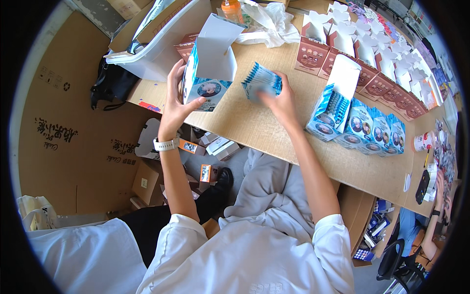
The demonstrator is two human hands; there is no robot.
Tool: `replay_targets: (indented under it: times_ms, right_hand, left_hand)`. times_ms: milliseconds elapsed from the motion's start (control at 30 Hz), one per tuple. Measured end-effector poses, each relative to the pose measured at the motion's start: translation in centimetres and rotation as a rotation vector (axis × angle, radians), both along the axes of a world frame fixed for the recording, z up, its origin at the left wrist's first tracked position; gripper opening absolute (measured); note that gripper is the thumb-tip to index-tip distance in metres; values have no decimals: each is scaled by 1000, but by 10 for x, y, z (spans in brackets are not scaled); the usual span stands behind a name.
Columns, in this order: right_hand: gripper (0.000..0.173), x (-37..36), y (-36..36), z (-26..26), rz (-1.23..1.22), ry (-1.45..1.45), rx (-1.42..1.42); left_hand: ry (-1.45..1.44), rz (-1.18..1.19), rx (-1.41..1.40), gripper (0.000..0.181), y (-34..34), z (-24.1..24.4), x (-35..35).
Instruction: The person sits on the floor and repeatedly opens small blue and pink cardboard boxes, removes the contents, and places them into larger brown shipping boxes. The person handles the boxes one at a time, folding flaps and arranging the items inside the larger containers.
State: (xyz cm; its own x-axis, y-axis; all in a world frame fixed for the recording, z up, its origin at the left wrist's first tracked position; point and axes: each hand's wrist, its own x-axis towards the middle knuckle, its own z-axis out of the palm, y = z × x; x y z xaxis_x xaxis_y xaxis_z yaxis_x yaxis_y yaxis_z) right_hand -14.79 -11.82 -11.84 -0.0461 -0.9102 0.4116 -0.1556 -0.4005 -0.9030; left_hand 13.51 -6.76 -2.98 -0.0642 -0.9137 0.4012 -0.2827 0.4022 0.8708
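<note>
My left hand (180,99) grips a blue printed cardboard box (210,92), its white lid flap raised and its top open. Thumb and fingers press on two of its sides, near the table's front edge. To the right, my right hand (281,95) holds a fanned stack of small blue foil packets (260,81) just above the table. Whether the box in my left hand contains anything is hidden by its front wall. Right of my right hand stands a similar blue box (330,112) with its flap up and a row of packets inside.
More blue boxes (380,126) stand beside it. Behind are rows of brown open boxes (312,55) with white flaps. A clear plastic bin (147,68), crumpled white plastic (270,24) and an orange-capped bottle (232,10) sit at the back left. A co-worker's hands (440,187) are at far right.
</note>
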Motion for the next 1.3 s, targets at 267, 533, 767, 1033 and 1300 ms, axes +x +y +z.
replay_targets:
  times_ms: [267, 533, 767, 1033, 1300]
  right_hand:
    - [81, -13, -23, -8, -44, 198, 103]
    - [107, -9, -6, 0, -197, 312, -58]
    - [92, -9, 35, 22, -203, 369, -282]
    - [88, -29, 112, 56, 344, 101, -78]
    - [127, -64, 153, 75, 342, 149, -53]
  left_hand:
    - [152, -90, 6, 131, 16, -19, -27]
    - [225, -104, 164, 129, 27, -34, -41]
    - [362, -81, 292, 114, 41, -40, -54]
    - [264, -155, 323, 123, 64, -41, -73]
    - [151, -332, 403, 134, 101, -32, -102]
